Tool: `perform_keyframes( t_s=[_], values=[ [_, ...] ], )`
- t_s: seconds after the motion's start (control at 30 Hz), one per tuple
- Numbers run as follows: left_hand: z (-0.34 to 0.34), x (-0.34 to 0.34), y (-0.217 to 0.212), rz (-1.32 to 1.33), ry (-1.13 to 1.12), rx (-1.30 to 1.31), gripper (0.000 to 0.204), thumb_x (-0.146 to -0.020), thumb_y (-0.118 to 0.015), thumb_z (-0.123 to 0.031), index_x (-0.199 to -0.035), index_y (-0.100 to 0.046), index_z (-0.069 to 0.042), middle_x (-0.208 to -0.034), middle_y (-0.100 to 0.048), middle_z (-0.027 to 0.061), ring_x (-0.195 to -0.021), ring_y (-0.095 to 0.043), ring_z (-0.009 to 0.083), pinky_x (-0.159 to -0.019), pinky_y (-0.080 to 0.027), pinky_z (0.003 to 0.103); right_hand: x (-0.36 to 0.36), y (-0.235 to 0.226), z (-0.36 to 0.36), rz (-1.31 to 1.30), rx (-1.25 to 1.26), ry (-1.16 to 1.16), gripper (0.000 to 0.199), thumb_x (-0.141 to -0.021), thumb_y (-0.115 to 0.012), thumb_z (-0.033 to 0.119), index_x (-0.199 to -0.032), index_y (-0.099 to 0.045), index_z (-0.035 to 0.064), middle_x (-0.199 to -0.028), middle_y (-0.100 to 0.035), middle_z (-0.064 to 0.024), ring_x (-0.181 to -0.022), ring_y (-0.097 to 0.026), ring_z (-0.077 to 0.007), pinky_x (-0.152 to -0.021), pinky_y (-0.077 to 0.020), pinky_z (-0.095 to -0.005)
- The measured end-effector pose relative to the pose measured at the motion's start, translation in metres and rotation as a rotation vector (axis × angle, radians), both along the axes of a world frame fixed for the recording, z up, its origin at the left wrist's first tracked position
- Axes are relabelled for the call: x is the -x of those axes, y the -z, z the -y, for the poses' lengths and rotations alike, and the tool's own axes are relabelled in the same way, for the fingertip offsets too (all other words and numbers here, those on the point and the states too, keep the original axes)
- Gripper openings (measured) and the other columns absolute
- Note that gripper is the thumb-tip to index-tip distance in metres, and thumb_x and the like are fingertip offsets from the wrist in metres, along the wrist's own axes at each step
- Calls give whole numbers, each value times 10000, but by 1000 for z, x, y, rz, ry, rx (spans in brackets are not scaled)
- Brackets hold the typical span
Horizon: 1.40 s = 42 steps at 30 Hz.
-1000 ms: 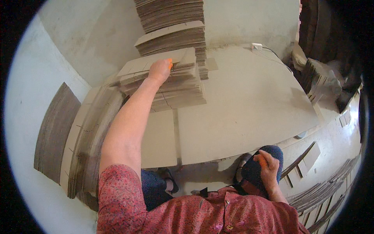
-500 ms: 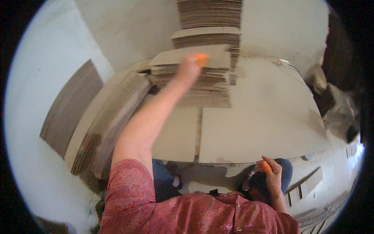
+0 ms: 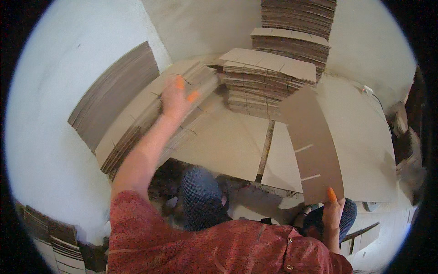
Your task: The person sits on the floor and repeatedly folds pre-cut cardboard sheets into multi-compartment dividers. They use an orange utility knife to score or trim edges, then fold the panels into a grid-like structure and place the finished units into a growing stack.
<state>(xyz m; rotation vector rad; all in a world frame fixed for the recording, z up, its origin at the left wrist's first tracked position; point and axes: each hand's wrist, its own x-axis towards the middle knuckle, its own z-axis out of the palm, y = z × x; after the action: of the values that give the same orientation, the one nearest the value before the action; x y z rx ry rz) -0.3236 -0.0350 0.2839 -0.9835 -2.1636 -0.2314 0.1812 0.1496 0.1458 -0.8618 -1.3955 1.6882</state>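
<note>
My right hand, with an orange cover on a digit, is closed on the near end of a long brown cardboard strip. Two pale slots cut into one edge of the strip, which stands tilted over the table's right half. On the left, my left hand is over a long stack of slotted cardboard strips. Its orange-covered thumb and finger are spread apart, somewhat blurred, and nothing shows between them. A shorter stack of cardboard strips sits at the table's back, beyond both hands.
Taller cardboard stacks rise in the far corner. Another stack leans along the left wall. The pale tabletop has a dark gap across it. A white plug with a cable lies at the back right, and slotted pieces lie at lower right.
My left hand has moved from the back stack to the left stack. A cardboard strip is now in my right hand, which held none before. The view has turned left.
</note>
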Motion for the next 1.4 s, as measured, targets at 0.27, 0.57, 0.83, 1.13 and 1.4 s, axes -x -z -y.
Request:
perform_keyframes(
  t_s=[0.27, 0.57, 0.83, 1.13, 1.4],
  values=[
    [84, 98, -36, 602, -246, 167, 663, -790, -570, -581, -1083, -564, 13, -1105, -578, 209, -1047, -547, 328, -835, -458, 425, -17, 42, -8, 41, 109, 82, 238, -853, -598, 160, -1025, -589, -5, -976, -588, -57, -862, -528, -156, -749, -422, -280],
    [51, 47, -47, 285, -239, 362, 255, -824, -582, -257, -911, -616, -20, -899, -630, 204, -865, -608, 346, -743, -477, 453, -16, 34, 8, 153, 37, 81, 211, -859, -589, 152, -996, -613, -5, -942, -608, -46, -834, -521, -150, -761, -415, -307],
    [13, -77, 26, 282, 54, 547, 163, -784, -570, -156, -825, -603, -2, -822, -600, 203, -752, -587, 373, -662, -466, 467, -11, 24, 15, 133, -57, 94, 205, -871, -585, 173, -962, -636, -3, -905, -621, -39, -815, -533, -137, -731, -424, -283],
    [6, -86, 95, 1279, 78, 367, 215, -821, -601, -110, -1014, -599, -17, -726, -598, 125, -625, -597, 223, -521, -464, 373, -17, 4, 19, 126, -250, -15, 179, -873, -591, 129, -950, -645, -24, -852, -643, -5, -763, -537, -74, -675, -428, -231],
    [-42, -160, 47, 1146, 477, 502, 389, -828, -526, -56, -1210, -459, -28, -709, -562, 68, -528, -525, 143, -478, -443, 306, 24, -47, 20, 115, -484, -56, 142, -860, -584, 70, -928, -624, -48, -738, -618, -12, -674, -495, -71, -590, -413, -232]
  ],
)
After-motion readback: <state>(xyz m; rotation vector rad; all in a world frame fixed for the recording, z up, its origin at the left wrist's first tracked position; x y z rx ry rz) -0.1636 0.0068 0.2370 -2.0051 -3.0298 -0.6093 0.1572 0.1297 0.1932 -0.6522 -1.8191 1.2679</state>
